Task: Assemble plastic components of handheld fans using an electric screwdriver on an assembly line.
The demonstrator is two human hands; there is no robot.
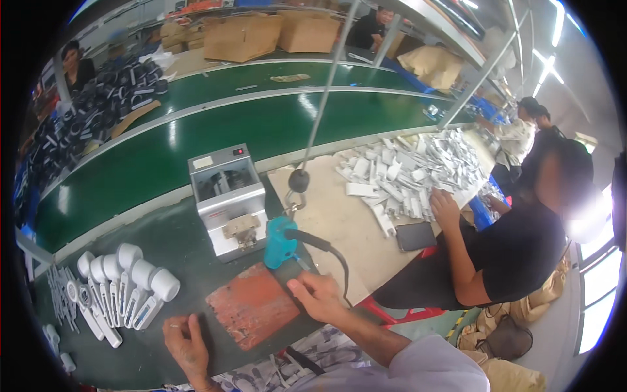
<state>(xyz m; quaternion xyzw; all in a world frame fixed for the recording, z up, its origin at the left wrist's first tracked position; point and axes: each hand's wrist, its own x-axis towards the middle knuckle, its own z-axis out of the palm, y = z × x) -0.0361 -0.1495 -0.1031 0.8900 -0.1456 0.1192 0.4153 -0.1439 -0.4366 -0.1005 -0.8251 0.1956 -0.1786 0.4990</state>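
Flanking the edges of a red board, my left hand and right hand half-curled, released, green table beyond

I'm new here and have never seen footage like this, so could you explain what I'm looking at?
There's no robot: a person works with bare hands. This single picture comes from a wide fisheye camera on their head, looking down, so straight edges bend near the rim.

The left hand and right hand are on either side of a worn reddish board; I can't see anything held in either. A teal tool hangs just beyond the right hand. On the dark green bench are a silver machine and, to the left, white cup-ended pieces. At right, a co-worker's hand is at a pile of white parts.
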